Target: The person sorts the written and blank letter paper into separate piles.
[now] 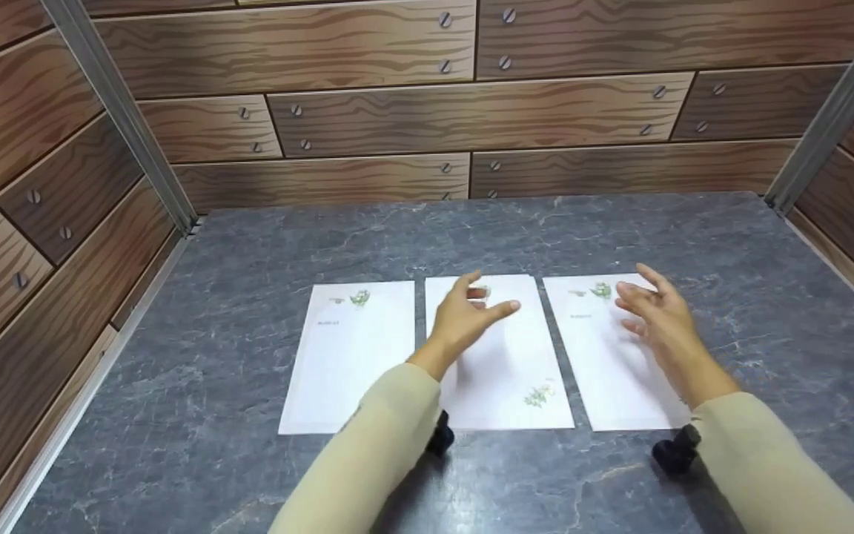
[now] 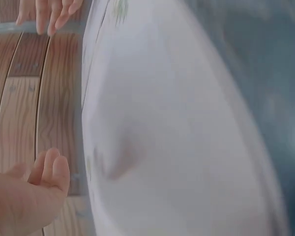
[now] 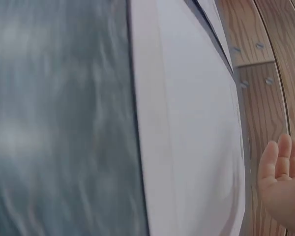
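Note:
Three white sheets of paper lie side by side on the table. The left sheet (image 1: 356, 371) has a small green print and a short line of text near its top. Above the middle sheet (image 1: 508, 356) hovers my left hand (image 1: 464, 315), its thumb spread from loosely bent fingers and nothing held. My right hand (image 1: 660, 322) hangs over the right sheet (image 1: 597, 371), fingers relaxed and also holding nothing. Each hand casts a soft shadow on the paper. In the left wrist view the left hand (image 2: 34, 196) appears beside a sheet; the right wrist view shows the right hand (image 3: 282, 187).
The dark grey marbled tabletop (image 1: 175, 400) extends around the sheets. Wood-patterned walls (image 1: 368, 119) enclose the back and both sides, with grey metal posts (image 1: 123, 111) at the corners. Dark wrist devices (image 1: 675, 452) sit under the cuffs.

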Demonstrator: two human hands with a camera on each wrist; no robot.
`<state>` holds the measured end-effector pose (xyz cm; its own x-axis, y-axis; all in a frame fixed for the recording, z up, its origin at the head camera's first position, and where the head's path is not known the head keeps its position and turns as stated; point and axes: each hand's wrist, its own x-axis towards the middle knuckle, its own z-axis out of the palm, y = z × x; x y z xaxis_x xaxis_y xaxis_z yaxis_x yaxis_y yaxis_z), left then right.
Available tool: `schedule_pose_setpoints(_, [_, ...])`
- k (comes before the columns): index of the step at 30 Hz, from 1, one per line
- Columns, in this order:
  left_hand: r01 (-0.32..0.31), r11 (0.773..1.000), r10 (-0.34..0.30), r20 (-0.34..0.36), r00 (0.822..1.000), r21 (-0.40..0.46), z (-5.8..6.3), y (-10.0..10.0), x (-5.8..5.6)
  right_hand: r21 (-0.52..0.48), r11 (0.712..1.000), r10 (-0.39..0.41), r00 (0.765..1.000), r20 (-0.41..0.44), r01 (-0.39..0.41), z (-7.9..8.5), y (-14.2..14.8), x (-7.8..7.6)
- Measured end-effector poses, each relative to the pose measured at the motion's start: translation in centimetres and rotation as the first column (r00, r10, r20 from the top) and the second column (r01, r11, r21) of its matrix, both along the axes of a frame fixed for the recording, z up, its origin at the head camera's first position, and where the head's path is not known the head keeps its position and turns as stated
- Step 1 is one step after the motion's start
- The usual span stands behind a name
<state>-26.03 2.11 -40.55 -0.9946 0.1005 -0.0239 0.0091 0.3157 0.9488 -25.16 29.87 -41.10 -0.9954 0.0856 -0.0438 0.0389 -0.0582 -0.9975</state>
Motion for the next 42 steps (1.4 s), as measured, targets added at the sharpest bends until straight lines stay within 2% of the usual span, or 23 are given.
schedule_pose_setpoints(7, [-0.022,1.0,0.022,-0.014,1.0,-0.002,0.4,-3.9,-0.9,0.129,0.991,-0.036,0.999,-0.002,0.036,0.1,-3.2,-0.4])
schedule_pose_setpoints(15, [0.013,1.0,-0.013,-0.003,1.0,0.012,0.7,-7.6,-1.1,0.19,0.981,-0.046,0.999,-0.011,0.047,0.1,-6.2,-0.7])
schedule_pose_setpoints(20, [0.01,1.0,-0.01,-0.012,1.0,0.005,0.6,-9.8,-1.0,0.192,0.981,0.0,1.0,-0.031,0.006,0.1,-7.9,-0.7])
schedule_pose_setpoints(27, [-0.026,1.0,0.026,-0.004,1.0,-0.008,0.5,-13.0,-0.9,0.233,0.971,0.059,0.998,-0.021,-0.052,0.0,-10.2,-0.8])
schedule_pose_setpoints(34, [-0.003,1.0,0.003,-0.002,1.0,0.002,1.0,-16.1,-0.4,0.256,0.956,0.146,0.989,-0.002,-0.141,-0.3,-12.2,-0.7])
schedule_pose_setpoints(38, [0.009,1.0,-0.009,-0.004,1.0,0.0,0.9,-17.5,-0.3,0.251,0.956,0.158,0.987,-0.01,-0.151,-0.5,-13.5,-0.6])
schedule_pose_setpoints(42, [0.01,0.999,-0.01,-0.006,1.0,-0.04,0.7,-19.0,-0.2,0.24,0.958,0.171,0.985,-0.024,-0.16,-0.5,-14.9,-0.4])
